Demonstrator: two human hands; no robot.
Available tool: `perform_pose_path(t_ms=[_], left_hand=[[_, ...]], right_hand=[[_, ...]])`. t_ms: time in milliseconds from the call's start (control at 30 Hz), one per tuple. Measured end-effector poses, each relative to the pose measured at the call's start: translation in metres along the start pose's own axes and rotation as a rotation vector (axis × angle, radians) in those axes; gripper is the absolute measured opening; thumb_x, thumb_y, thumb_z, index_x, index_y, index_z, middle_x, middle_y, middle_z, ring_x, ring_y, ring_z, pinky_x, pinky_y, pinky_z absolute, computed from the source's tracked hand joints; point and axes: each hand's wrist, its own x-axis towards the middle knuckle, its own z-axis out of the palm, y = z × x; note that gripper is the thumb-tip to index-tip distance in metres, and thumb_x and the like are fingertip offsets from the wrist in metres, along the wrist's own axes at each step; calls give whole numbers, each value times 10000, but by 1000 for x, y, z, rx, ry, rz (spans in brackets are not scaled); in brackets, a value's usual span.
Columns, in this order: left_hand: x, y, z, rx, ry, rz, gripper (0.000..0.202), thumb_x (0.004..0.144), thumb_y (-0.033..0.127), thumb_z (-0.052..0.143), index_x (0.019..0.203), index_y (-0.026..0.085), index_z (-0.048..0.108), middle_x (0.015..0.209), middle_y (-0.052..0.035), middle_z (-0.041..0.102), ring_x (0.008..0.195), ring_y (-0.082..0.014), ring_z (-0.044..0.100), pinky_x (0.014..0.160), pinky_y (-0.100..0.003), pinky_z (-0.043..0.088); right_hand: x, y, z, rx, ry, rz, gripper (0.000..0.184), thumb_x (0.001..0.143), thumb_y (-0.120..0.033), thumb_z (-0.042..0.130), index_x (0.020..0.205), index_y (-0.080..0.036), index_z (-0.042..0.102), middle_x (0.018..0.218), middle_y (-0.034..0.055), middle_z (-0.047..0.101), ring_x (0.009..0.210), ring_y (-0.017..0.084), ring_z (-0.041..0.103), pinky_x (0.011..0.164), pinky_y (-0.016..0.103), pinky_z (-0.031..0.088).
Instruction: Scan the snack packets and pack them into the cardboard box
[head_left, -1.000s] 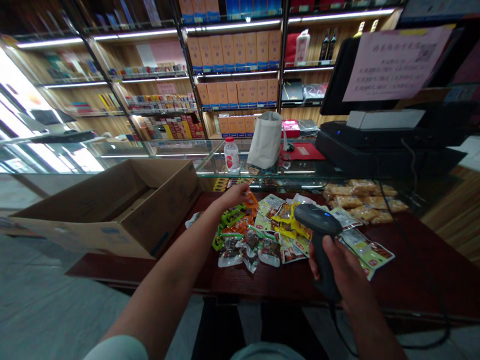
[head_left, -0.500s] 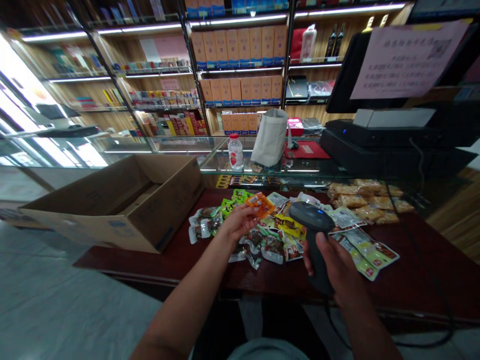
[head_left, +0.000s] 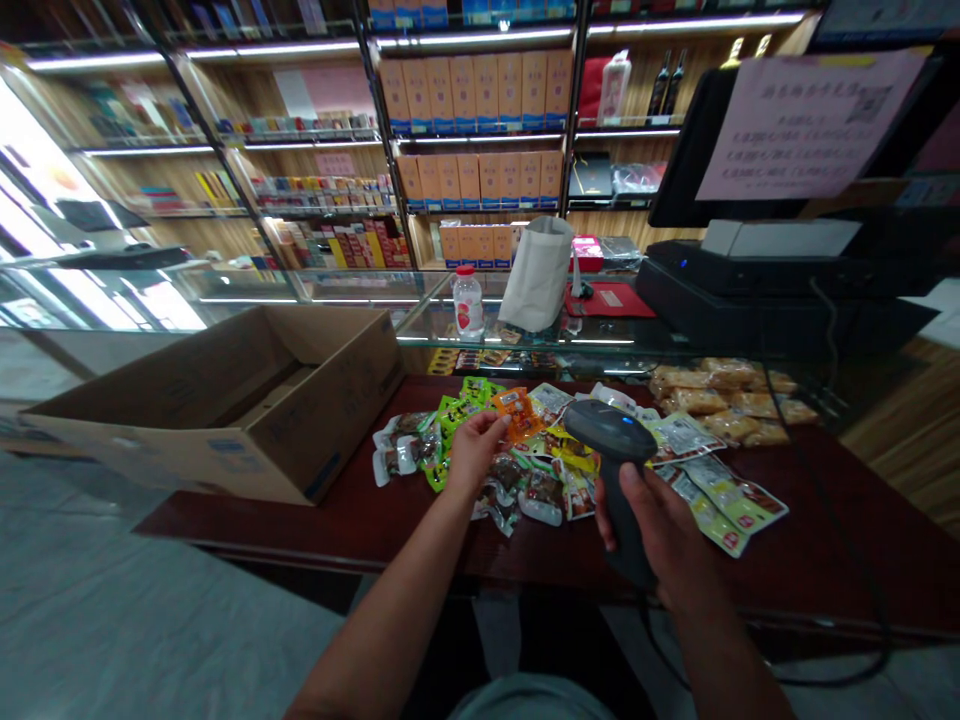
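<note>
Left hand (head_left: 476,455) low over the packet spread, fingers bunched together, tips just beside an orange sachet (head_left: 511,405) at 1 o'clock; any pinched packet hidden, so grip unclear. Right hand (head_left: 645,530) clamped on a dark grey handheld barcode scanner (head_left: 609,432), long axis running 5 to 11, head at 12 o'clock from that hand. Orange sachet at about 9 o'clock from scanner head, left hand nearer. Clear vacuum packets of dark contents (head_left: 544,505) between both hands, yellow-green packets (head_left: 731,510) at 3 o'clock from right hand, all on a dark red wooden worktop (head_left: 315,530). Gold packets (head_left: 724,405) farther out at 2 o'clock. Open cardboard box (head_left: 217,410) at 9 o'clock from left hand. Glass display case (head_left: 525,345) at 12 o'clock, carrying a plastic bottle (head_left: 469,305) and a canvas bag (head_left: 536,275).
</note>
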Motion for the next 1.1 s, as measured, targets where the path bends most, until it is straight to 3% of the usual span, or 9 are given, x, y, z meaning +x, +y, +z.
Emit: perform_pose_path(t_ms=[167,400,767,933,1100], left_hand=[[8,2,-4,274,-2,242,188,745,345,701,753,158,707,650,11,634,589,-115,543,565,-216,415],[11,5,-4,465,7,375,166,791,300,625,782,169,726,750,-26,699,704,-165,603,675,-266,461],[9,8,-2,488,15,379,147,816,224,619,835,178,757,849,-57,749,810,-202,668,781,-296,515],[4,18,-1,604,61,425,139,765,121,640,799,185,758,916,-82,771,893,-245,688,872,-325,516],[2,20,-1,639,75,412,155,779,115,629,831,178,761,920,-88,772,882,-250,694,873,-333,518]], right_hand=[[0,-2,4,-42,-23,-59,433,948,-614,588,805,-207,622,518,-30,592,427,128,517,438,231,426],[0,-5,7,-55,-69,-57,423,950,-611,590,825,-207,603,521,-32,578,451,127,519,433,209,427],[-1,-5,7,-58,-71,-54,430,949,-604,598,785,-206,599,531,-21,582,453,125,515,424,209,436],[-2,-7,8,-58,-61,-61,424,941,-611,602,815,-206,608,526,-21,585,433,128,507,413,221,423],[-3,-9,9,-75,-58,-58,434,938,-620,600,825,-201,615,531,-23,587,438,119,514,416,212,426]])
